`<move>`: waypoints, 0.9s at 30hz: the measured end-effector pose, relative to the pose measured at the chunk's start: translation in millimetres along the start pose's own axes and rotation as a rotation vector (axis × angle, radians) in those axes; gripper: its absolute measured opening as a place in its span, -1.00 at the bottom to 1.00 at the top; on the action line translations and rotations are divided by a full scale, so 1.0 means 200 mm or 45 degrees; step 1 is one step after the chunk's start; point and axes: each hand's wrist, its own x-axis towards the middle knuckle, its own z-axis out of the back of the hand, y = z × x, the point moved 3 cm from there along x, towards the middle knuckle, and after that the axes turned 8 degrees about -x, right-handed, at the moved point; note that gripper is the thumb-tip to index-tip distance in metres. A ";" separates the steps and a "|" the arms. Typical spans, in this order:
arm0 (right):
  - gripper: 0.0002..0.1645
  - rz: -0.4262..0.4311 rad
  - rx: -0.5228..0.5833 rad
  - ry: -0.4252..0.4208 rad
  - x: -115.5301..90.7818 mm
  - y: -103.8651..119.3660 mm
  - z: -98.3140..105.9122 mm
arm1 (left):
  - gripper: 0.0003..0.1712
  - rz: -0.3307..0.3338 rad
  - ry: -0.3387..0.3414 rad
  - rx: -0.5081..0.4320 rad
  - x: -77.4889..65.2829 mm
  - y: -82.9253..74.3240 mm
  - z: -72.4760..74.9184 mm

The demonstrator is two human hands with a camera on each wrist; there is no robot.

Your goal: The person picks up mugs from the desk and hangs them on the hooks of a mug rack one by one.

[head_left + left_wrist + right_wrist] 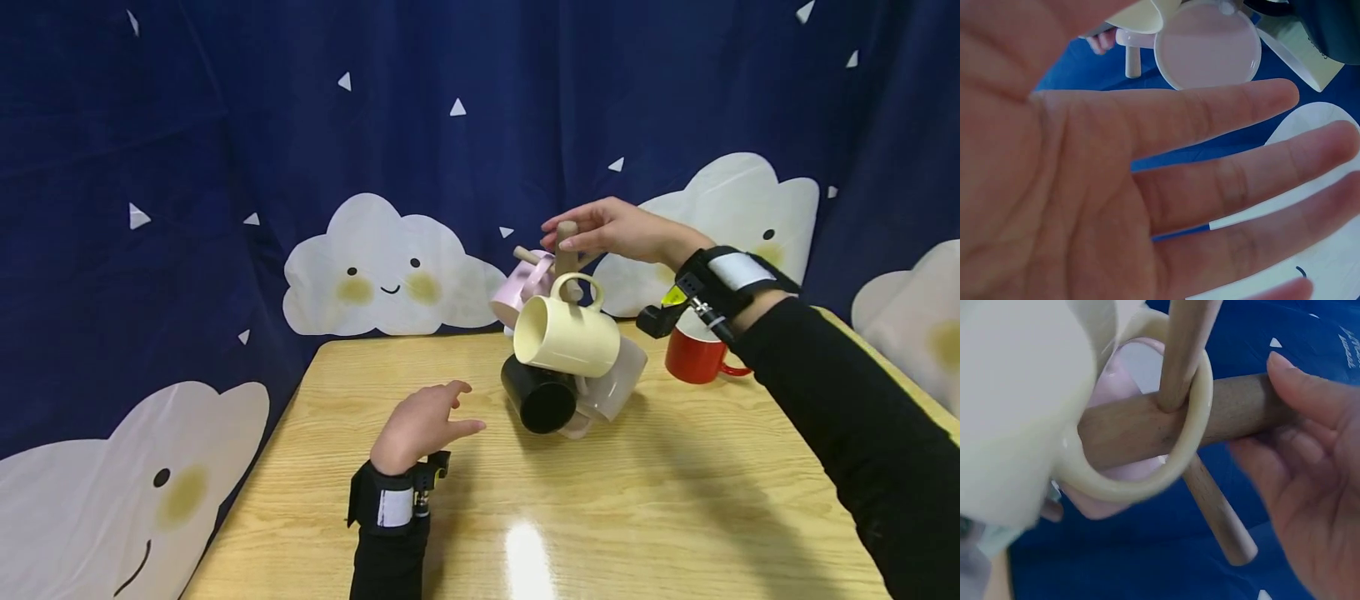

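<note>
My right hand point(626, 232) holds the top of a wooden mug tree's post point(567, 239), thumb on one side and fingers on the other. A cream mug point(579, 340) hangs by its handle from a front peg point(1188, 344). Behind it, to the left, a pink mug point(512, 293) hangs on another peg. Lower down are a black mug point(531, 387) and a pale grey mug point(621, 385), both tilted. Left of the mugs my left hand point(423, 423) hovers with loosely spread fingers and holds nothing; its palm point(1079, 194) fills much of the left wrist view.
A red mug point(690, 358) with a white inside stands upright on the wooden table point(360, 367), right of the mug tree and partly behind my right wrist. A dark blue curtain point(450, 50) with white cloud shapes hangs behind the table.
</note>
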 end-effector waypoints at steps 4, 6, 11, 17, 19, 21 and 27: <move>-0.57 -0.001 0.119 -0.086 -0.01 -0.04 -0.01 | -0.36 -0.012 -0.006 0.006 0.00 -0.01 0.00; -0.58 -0.001 0.165 -0.147 -0.02 -0.05 -0.03 | -0.36 -0.017 -0.010 0.009 0.00 -0.01 -0.01; -0.62 -0.022 0.259 -0.258 -0.05 -0.06 -0.06 | -0.36 -0.027 -0.013 0.016 0.00 -0.02 -0.02; -0.70 -0.014 0.337 -0.351 -0.06 -0.05 -0.08 | -0.35 -0.056 -0.025 0.026 -0.02 -0.05 -0.02; -0.73 -0.002 0.360 -0.384 -0.07 -0.04 -0.09 | -0.35 -0.065 -0.031 0.033 -0.02 -0.06 -0.02; -0.73 0.001 0.383 -0.423 -0.07 -0.03 -0.10 | -0.36 -0.072 -0.034 0.036 -0.02 -0.07 -0.01; -0.58 -0.129 0.337 -0.596 -0.09 0.03 -0.15 | -0.35 -0.061 -0.019 0.043 -0.02 -0.07 -0.01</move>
